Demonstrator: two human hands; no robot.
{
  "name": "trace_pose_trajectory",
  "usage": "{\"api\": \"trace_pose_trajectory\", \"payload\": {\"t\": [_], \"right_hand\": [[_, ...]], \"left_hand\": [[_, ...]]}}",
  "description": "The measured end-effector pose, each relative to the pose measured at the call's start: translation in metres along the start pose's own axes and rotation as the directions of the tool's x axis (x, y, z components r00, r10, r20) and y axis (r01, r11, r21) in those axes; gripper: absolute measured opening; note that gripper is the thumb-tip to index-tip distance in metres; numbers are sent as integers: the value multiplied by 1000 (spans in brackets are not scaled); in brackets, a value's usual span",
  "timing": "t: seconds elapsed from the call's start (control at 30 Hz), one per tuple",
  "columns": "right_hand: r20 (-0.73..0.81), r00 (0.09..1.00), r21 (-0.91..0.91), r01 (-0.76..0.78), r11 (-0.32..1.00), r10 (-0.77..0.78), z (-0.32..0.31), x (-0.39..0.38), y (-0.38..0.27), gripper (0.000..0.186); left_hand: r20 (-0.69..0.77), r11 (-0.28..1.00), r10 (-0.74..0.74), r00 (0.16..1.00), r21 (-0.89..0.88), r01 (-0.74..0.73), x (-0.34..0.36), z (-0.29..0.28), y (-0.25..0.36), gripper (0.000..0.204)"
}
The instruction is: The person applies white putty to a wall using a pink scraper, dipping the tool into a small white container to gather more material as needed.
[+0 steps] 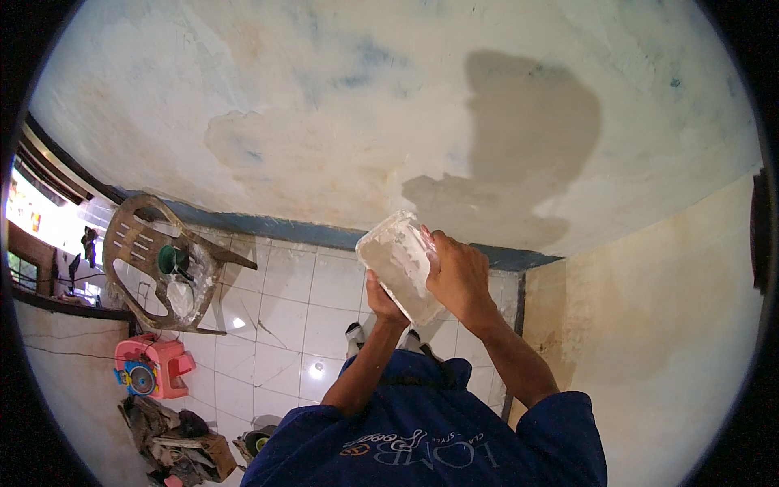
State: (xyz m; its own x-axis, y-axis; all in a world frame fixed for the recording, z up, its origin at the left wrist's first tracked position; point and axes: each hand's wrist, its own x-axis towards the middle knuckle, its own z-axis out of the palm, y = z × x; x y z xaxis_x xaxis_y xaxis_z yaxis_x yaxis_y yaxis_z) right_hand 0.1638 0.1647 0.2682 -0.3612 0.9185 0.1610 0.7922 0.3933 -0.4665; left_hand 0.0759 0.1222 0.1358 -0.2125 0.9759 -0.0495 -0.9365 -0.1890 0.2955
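Observation:
A shallow rectangular white tub [399, 264], tilted and smeared inside with pale wet filler paste, is held before my chest. My left hand [385, 302] grips its lower left side, the thumb up against the wall of the tub. At the upper right rim is my right hand [461, 274], fingers curled down into the tub and streaked with white paste. Whatever those fingers hold is hidden behind them. Beyond the tub rises a pale wall [324, 130] with patchy filler, a few bluish spots and my shadow on it.
A brown plastic chair [134, 243] on the left carries a green cup [172, 260] and a white, paste-smeared bag. Behind it are a pink stool [166, 369] with a blue fan [139, 378], and a wooden box [213, 456] among clutter. A side wall [649, 300] stands close on the right.

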Motion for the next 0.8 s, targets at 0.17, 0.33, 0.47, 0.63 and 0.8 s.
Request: {"api": "trace_pose_trajectory", "payload": {"t": [0.17,0.33,0.47,0.63,0.8], "right_hand": [[139,990,-50,45,998,-37,7,-13,-14,29],[7,1000,4,21,1000,-21,-1,1,-17,25],[139,982,-27,130,991,-125,12,-6,-27,23],[32,998,46,55,997,-57,1,-1,-30,22],[124,984,49,119,992,-124,-4,-5,-32,23]], "left_hand": [[-94,995,-27,995,98,36,3,-9,0,74],[38,1000,10,999,-3,-9,1,-1,-2,72],[-87,998,-47,995,39,51,2,-13,-5,70],[-7,996,-10,1000,92,10,-1,-3,2,65],[-91,999,-17,996,28,20,-1,-7,4,69]]}}
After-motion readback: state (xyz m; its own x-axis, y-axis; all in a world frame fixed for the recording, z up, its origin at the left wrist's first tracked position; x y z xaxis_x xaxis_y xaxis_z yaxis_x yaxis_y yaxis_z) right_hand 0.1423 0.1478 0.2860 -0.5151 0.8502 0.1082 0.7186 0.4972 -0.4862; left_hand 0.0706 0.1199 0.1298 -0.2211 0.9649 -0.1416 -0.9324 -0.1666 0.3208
